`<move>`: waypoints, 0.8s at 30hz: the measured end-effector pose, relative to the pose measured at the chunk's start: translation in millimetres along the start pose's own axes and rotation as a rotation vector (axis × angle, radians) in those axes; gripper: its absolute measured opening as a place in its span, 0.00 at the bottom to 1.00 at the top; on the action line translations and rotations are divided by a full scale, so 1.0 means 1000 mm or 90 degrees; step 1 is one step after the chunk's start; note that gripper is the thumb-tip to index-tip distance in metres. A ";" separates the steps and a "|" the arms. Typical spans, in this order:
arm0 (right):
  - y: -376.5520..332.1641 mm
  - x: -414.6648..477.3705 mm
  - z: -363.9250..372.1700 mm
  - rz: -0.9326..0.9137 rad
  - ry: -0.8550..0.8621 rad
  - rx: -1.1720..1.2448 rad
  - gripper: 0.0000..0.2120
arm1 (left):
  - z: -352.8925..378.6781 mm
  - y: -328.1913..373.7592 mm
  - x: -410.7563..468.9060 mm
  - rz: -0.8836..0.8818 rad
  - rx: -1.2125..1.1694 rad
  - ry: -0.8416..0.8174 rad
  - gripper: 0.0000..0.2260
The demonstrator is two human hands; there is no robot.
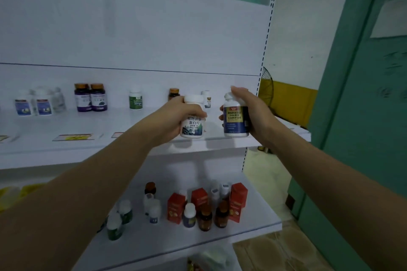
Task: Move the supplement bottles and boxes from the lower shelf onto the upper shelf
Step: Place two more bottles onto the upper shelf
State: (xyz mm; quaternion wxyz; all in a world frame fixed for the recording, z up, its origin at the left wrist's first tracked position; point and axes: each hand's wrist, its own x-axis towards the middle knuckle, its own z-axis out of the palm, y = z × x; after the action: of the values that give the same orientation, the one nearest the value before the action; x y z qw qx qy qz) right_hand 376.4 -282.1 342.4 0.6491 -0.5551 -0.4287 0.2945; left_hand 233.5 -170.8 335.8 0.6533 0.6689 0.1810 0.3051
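Observation:
My left hand [176,114] grips a white bottle with a dark mountain label [192,125], held over the front of the upper shelf [132,141]. My right hand [248,108] grips a white bottle with a dark blue label [235,120] beside it, near the shelf's right end. On the lower shelf [198,242] stand several bottles and three red boxes [176,208]: amber bottles [206,218], white-capped bottles [154,213] and green ones [114,226].
Further back on the upper shelf stand two purple-labelled bottles [91,97], white bottles at the left [33,103], a green-labelled bottle [135,99] and an amber bottle [174,94]. Price tags [73,137] line the shelf front. A perforated upright [264,50] and a green door [352,116] lie to the right.

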 end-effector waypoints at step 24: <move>0.095 0.289 -0.148 0.074 -0.060 -0.081 0.09 | 0.036 -0.095 0.314 0.011 0.423 0.274 0.23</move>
State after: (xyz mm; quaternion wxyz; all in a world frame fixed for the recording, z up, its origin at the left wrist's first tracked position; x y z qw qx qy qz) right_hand 648.4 -83.2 314.2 0.5734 -0.6047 -0.4438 0.3297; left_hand 506.9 10.4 297.7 0.3458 0.7663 0.3967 0.3686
